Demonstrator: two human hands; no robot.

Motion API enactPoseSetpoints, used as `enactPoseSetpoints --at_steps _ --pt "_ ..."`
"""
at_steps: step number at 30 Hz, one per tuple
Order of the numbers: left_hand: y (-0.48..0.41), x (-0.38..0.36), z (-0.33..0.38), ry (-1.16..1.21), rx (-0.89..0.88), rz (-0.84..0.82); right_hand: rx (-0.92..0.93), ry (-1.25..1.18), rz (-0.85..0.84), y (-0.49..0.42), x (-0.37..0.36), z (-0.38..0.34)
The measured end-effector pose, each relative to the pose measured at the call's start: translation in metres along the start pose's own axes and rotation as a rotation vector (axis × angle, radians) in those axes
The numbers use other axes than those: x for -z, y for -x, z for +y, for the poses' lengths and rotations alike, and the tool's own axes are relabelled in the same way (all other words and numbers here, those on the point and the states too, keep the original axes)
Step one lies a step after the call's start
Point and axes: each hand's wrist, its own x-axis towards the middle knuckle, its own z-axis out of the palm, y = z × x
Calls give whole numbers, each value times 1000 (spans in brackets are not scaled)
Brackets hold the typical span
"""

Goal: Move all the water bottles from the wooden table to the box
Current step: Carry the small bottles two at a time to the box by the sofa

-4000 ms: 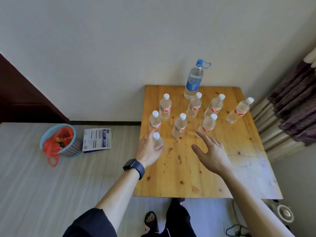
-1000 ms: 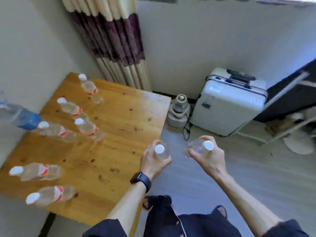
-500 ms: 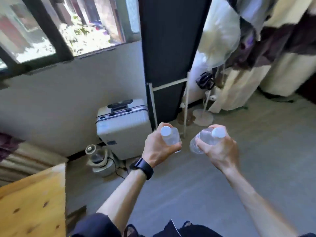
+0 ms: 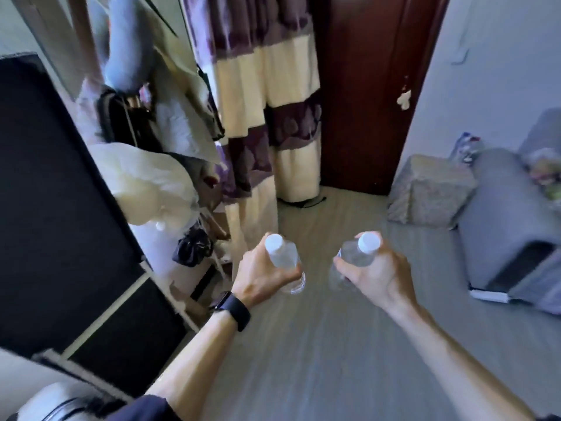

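My left hand (image 4: 261,276), with a black watch on the wrist, grips a clear water bottle (image 4: 282,253) with a white cap, held out in front of me. My right hand (image 4: 376,273) grips a second clear water bottle (image 4: 353,256), also white-capped and tilted to the left. Both bottles hang above the grey floor, about a hand's width apart. Neither the wooden table nor any box is in view.
A tall black panel (image 4: 60,208) and a rack of hanging clothes (image 4: 145,123) fill the left. A striped purple and cream curtain (image 4: 267,117) and a dark red door (image 4: 370,86) stand ahead. A grey stool (image 4: 431,189) and grey sofa (image 4: 510,238) sit at the right.
I have turned further right with both bottles held. The suitcase, window and table have left the view; the curtain, door and sofa have come in.
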Motion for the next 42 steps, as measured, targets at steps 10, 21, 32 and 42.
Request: enactPoseSetpoints --at_steps 10,21,32,42 --pt "-185 -73 88 5 -232 -300 -262 103 178 -133 53 44" --pt "-339 -233 209 -69 -382 -395 -392 130 371 -289 127 170" --pt "-489 -355 302 -106 -349 -353 -381 127 339 -479 185 281" --pt "-627 -502 323 -128 -299 -447 -459 91 287 -632 163 388"
